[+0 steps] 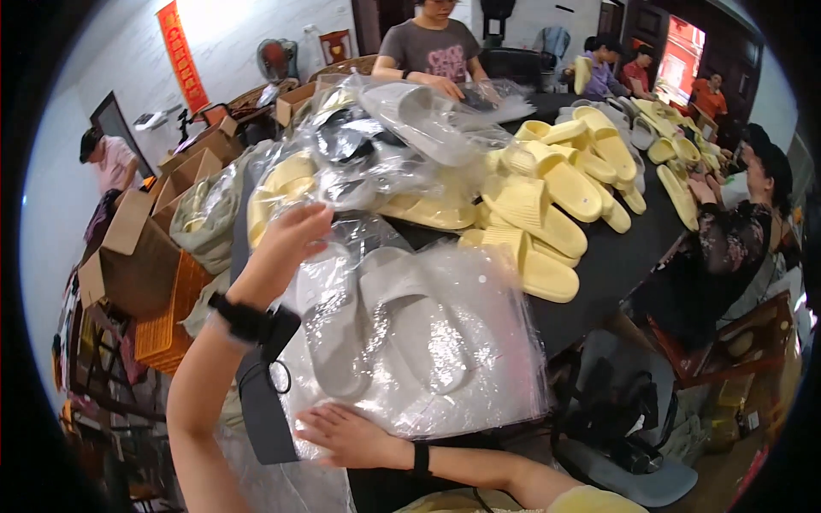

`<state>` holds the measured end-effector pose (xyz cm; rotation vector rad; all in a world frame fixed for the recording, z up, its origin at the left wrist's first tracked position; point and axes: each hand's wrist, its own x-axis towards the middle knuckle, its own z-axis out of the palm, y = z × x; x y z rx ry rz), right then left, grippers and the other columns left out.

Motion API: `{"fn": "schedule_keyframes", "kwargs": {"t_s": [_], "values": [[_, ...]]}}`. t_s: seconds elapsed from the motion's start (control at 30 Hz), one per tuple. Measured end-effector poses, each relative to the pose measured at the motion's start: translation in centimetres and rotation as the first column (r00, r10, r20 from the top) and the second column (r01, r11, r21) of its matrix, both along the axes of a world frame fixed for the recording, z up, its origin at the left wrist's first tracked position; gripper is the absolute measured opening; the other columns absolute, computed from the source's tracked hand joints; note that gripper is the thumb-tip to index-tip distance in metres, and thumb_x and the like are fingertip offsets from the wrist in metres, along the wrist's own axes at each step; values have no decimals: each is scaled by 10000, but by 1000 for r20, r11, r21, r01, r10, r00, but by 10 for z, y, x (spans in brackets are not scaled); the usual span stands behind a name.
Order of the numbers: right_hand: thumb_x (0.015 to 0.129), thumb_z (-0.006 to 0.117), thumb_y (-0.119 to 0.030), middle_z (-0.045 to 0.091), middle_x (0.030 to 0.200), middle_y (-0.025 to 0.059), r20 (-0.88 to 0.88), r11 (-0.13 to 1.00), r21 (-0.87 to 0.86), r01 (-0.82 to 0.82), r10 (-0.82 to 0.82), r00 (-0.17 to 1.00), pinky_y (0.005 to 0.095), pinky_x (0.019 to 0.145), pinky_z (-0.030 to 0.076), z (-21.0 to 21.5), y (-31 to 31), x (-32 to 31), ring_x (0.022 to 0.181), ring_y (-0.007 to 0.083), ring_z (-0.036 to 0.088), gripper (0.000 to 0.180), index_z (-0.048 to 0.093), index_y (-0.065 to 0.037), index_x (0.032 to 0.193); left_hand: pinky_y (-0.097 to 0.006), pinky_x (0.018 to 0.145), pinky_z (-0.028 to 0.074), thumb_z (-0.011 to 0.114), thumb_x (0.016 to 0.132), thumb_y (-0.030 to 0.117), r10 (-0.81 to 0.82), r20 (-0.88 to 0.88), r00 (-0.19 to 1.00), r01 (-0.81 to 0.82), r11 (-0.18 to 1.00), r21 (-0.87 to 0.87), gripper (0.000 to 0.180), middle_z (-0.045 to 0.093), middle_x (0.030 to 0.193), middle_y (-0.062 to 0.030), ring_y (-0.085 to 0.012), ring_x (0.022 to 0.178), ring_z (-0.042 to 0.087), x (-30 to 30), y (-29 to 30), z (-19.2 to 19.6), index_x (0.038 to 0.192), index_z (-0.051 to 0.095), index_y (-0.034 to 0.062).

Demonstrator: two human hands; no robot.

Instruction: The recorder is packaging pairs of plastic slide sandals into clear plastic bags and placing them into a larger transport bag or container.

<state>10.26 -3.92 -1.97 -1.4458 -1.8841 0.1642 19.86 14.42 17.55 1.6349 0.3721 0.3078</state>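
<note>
A pair of light grey slide slippers (432, 346) lies side by side in or on clear plastic bags (505, 376) at the front of the table. My right hand (355, 438) rests flat on the near left part of the plastic, fingers stretched out. Above the far left of these slippers is my left hand (295, 231), its fingers and thumb apart and nothing visible in its grasp. Just beyond it rises a heap of bagged slippers, among them a grey one (415, 120) on top and a yellow one (428, 209) lower down.
Unbagged yellow slippers (547, 205) are piled to the right on the dark table (633, 256). Cardboard boxes (141, 256) and an orange basket (171, 303) stand at the left. A grey chair (616, 385) is at the near right. Across the table a person (432, 51) handles plastic; others sit along the right.
</note>
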Motion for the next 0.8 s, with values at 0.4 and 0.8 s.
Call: {"fn": "schedule_keyframes", "kwargs": {"t_s": [0.4, 0.8], "values": [[712, 689, -339, 427, 1324, 86, 173, 991, -131, -1, 24, 985, 420, 954, 359, 30, 22, -4, 1178, 269, 422, 613, 481, -161, 1259, -275, 813, 442, 554, 889, 315, 636, -308, 707, -637, 763, 113, 392, 592, 1062, -45, -135, 970, 557, -353, 109, -146, 1137, 550, 12], [706, 669, -433, 396, 1286, 189, 412, 920, -372, 126, 41, 910, 531, 975, 283, 17, 15, -15, 1174, 398, 377, 573, 494, -141, 1167, -377, 784, 483, 589, 828, 257, 688, -418, 594, -657, 714, 242, 302, 655, 928, -177, -306, 893, 631, -345, 111, -522, 1002, 630, 14]]}}
